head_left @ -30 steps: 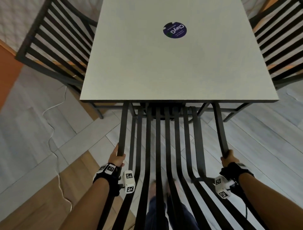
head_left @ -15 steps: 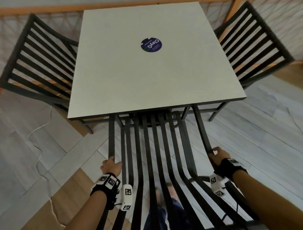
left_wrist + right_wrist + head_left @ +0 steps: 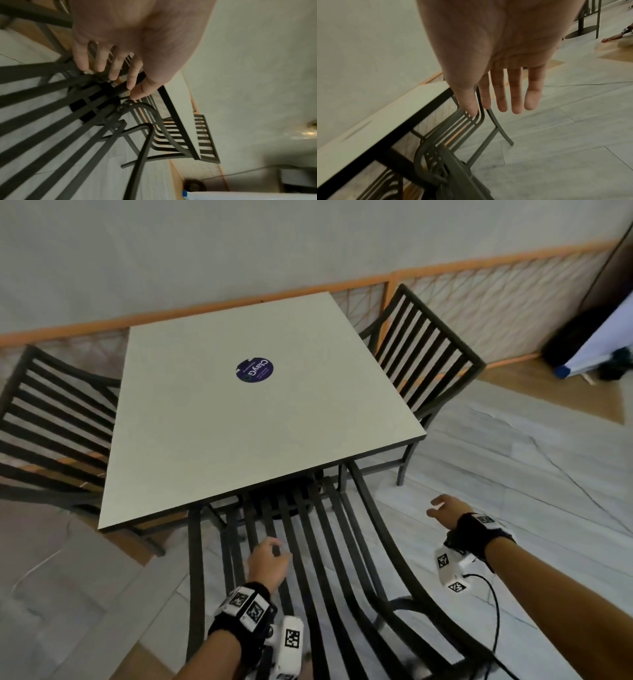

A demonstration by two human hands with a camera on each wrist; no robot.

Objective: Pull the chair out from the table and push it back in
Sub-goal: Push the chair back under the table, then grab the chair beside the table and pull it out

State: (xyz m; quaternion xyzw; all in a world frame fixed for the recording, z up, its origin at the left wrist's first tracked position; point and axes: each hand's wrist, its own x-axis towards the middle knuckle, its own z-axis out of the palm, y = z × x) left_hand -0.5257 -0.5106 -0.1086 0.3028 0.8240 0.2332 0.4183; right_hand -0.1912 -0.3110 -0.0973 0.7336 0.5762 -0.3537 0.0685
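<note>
While both hands hang free of the metal, the scene reads so:

Left fingers: the left hand hovers over the slatted back, fingers loosely bent, nothing held; the wrist view shows air between fingertips and slats.

Right fingers: the right hand is off to the right of the frame, fingers straight and spread, holding nothing.

Chair: the chair has its seat tucked under the near edge of the table; its backrest slats run from that edge toward the person.

Key relation: the slats lie directly below the left hand, so the left is nearer; the right side rail lies to the left of the right hand, apart from it. The chair's long axis points straight at the table.

Judgement: tucked in and let go, the chair looks finished with; any further nudge would go along the slats, toward the table.

Around: a purple sticker on the tabletop, two more slatted chairs at the sides.
</note>
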